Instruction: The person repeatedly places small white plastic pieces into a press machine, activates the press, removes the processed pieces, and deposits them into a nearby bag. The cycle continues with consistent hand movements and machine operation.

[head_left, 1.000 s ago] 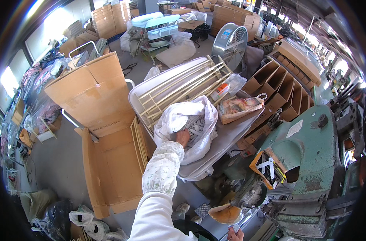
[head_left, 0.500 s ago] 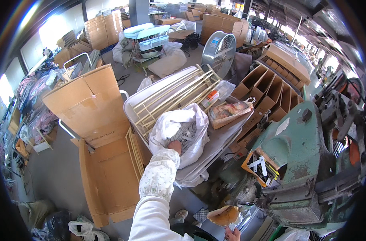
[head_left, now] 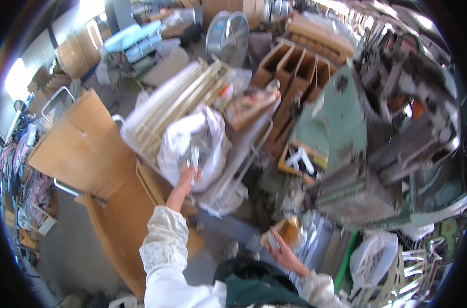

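My left hand (head_left: 186, 179) is closed on a few small silvery metal strips (head_left: 194, 156) at the near rim of a white plastic bag (head_left: 217, 164). Loose grey pieces of similar look lie inside the bag. Lower and to the right, my right hand (head_left: 283, 251) is closed around a small light-coloured strip (head_left: 272, 236), blurred by motion. Just behind that hand is a brown, bowl-like holder (head_left: 291, 232) beside the green press machine (head_left: 341, 113).
An open cardboard box (head_left: 118, 226) stands at the left. Cream metal racks (head_left: 187, 100) lie on the trolley behind the bag. An orange-edged tray (head_left: 290, 167) with white pieces sits by the machine. At the lower right is another white bag (head_left: 373, 259).
My left hand has come out of the bag with metal strips in it. My right hand and its strip have come further into view. The view has swung right.
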Available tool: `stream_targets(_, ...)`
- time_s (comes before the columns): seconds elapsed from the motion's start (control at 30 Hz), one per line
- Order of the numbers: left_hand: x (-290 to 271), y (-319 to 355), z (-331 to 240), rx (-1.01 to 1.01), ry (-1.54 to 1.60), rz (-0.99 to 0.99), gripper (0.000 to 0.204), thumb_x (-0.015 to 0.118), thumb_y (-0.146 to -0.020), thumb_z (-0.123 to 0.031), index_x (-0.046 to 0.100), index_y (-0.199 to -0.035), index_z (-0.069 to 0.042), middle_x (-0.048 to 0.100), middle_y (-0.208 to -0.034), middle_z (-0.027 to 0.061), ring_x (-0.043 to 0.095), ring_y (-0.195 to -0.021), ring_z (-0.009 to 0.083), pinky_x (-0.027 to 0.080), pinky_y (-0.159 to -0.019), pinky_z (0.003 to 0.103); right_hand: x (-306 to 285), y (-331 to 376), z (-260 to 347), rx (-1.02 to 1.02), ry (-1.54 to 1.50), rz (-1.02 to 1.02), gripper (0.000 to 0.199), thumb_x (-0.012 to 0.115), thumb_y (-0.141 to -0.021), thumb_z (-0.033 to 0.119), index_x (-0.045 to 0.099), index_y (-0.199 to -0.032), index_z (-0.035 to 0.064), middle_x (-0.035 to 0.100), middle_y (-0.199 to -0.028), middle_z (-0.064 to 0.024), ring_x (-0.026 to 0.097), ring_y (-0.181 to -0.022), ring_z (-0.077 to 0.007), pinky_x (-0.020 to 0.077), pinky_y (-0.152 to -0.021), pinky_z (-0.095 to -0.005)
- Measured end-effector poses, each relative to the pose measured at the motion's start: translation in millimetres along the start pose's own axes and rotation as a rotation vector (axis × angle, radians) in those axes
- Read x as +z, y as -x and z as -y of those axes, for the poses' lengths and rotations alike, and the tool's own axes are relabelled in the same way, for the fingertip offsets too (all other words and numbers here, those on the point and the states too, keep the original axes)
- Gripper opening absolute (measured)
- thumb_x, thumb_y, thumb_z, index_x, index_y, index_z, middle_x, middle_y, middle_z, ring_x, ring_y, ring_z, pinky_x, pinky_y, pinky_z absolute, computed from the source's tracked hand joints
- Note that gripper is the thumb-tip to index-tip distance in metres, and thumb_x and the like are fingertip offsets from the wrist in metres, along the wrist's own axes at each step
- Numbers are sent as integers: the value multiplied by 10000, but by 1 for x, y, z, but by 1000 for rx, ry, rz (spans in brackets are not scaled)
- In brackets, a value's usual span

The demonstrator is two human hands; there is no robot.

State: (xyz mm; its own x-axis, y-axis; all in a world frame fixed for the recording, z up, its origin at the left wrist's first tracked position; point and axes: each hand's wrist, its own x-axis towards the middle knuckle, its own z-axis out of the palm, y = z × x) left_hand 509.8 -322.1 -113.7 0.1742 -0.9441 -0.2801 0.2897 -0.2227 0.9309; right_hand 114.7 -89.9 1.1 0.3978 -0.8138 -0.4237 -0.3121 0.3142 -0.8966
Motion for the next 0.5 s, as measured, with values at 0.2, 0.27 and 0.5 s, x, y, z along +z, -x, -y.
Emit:
stream_targets(0.2,63,155,-31,-114,302,261,214,461,-972,-202,498,-1043,-3,541,-828,48,448,-614,96,382,-570,241,26,-65,39,-240,12,5,363,476,-975,258,511,-1275,57,488,-943,-19,434,-735,-75,394,-634,-227)
stream_targets(0.27,73,191,-31,-126,183,208,173,459,-963,-194,525,-1011,-41,528,-775,17,445,-611,92,375,-569,247,42,-90,48,-193,-23,-26,420,465,-978,369,556,-1200,23,480,-893,-14,431,-726,-75,379,-613,-229)
stream_targets(0.5,78,290,27,-109,-178,24,134,446,-960,-168,550,-930,-89,530,-717,0,496,-614,108,432,-548,264,98,-113,6,-155,-64,14,358,505,-959,325,614,-986,-16,607,-845,-60,531,-778,-123,444,-698,-296)
